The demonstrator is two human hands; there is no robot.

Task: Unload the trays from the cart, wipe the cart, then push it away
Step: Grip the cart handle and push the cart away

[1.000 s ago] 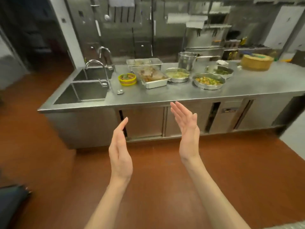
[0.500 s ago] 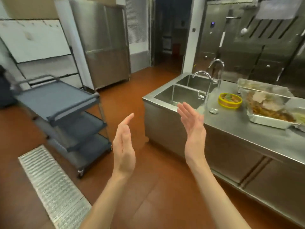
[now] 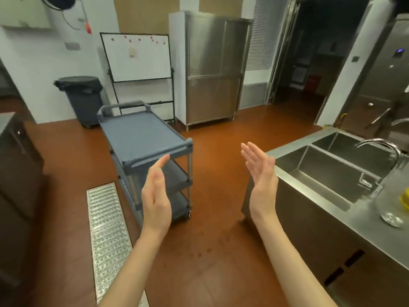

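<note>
A person's left hand [image 3: 156,196] and right hand [image 3: 261,173] hang raised and released, palms facing each other, each grip empty, in a steel-fitted kitchen. The grey three-tier cart [image 3: 141,134] stands on the red floor ahead and to the left, its shelves bare of trays as far as they show, its long axis running away from the viewer toward the far handle [image 3: 124,106]. The left hand is the nearer, its fingertips overlapping the cart's near rail in view, though contact cannot be told. The bench [image 3: 354,209] with its sinks lies right. No cloth is visible; wiping appears next.
</note>
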